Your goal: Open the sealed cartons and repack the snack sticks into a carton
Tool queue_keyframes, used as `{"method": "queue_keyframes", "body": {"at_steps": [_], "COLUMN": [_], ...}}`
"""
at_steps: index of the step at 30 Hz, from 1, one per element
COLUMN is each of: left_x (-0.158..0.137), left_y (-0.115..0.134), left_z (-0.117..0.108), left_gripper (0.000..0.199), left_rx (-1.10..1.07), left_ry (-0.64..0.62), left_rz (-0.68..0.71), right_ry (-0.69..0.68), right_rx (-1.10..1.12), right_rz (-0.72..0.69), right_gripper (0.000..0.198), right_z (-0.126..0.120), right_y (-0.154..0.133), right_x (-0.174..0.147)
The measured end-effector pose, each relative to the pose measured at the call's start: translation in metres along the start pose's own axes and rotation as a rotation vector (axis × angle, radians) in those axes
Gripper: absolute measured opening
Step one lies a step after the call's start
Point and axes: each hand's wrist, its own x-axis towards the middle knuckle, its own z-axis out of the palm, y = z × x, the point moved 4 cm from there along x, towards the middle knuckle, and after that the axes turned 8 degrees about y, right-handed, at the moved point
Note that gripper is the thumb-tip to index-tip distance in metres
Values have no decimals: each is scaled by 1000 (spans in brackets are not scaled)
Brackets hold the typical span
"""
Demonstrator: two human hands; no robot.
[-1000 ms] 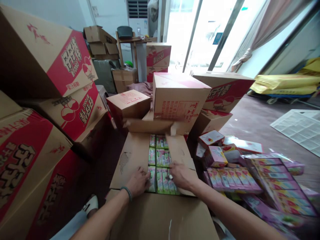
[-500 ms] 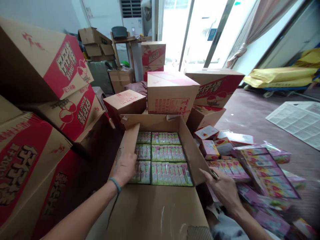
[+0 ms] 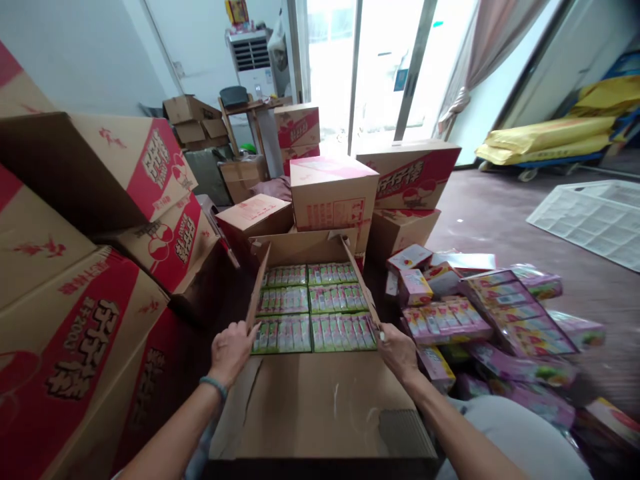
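Note:
In front of me stands an open cardboard carton [image 3: 330, 400] filled with several trays of green and pink packets [image 3: 284, 333]. My left hand [image 3: 231, 353] is closed on the left flap [image 3: 258, 283], near its front corner. On the other side, my right hand [image 3: 399, 352] pinches the front corner of the right flap [image 3: 367, 293]. Both side flaps stand up steeply, and the front flap lies folded out toward me. A torn patch of bare corrugation [image 3: 410, 433] shows at the front flap's right corner.
Printed red cartons [image 3: 100, 333] are stacked on the left. More cartons [image 3: 333, 193] stand behind the open one. Purple and yellow candy boxes [image 3: 450, 320] lie heaped on the floor at right. Beyond are a white grid panel [image 3: 595, 223] and yellow sacks [image 3: 550, 140] on a trolley.
My left hand has moved toward me along the left flap, which now leans outward more. My right hand has moved left, and the right flap has swung up. The view has shifted.

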Motion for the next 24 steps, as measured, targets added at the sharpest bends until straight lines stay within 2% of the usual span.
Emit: {"method": "queue_keyframes", "body": {"at_steps": [3,5,6,9,13,16,19,21,24], "left_x": [10,19,22,25,12,-10,-30,-38,-42], "left_y": [1,-6,-9,-18,-33,-49,-77,-103,-146], "left_z": [-5,0,4,7,-1,-3,4,16,37], "left_gripper": [49,55,58,59,56,49,39,40,50], "left_rx": [-20,-93,-124,-137,-104,-113,-195,-260,-261], "left_ry": [97,35,-11,-88,-94,-79,-74,-102,-73], "left_rz": [-91,-177,-194,-147,-95,-57,-67,-150,-355], "right_ry": [84,64,27,-96,-149,-99,-66,-56,5], "right_rx": [2,-31,-51,-98,-143,-133,-101,-65,-32], "right_rz": [124,196,190,16,-201,-256,-274,-234,43], "right_gripper": [36,44,46,39,27,28,29,28,31], "right_z": [-12,-18,-19,-21,-21,-23,-25,-26,-24], "right_y": [15,26,29,24,6,0,5,14,42], "right_x": [0,2,5,10,3,-11,-25,-32,-35]}}
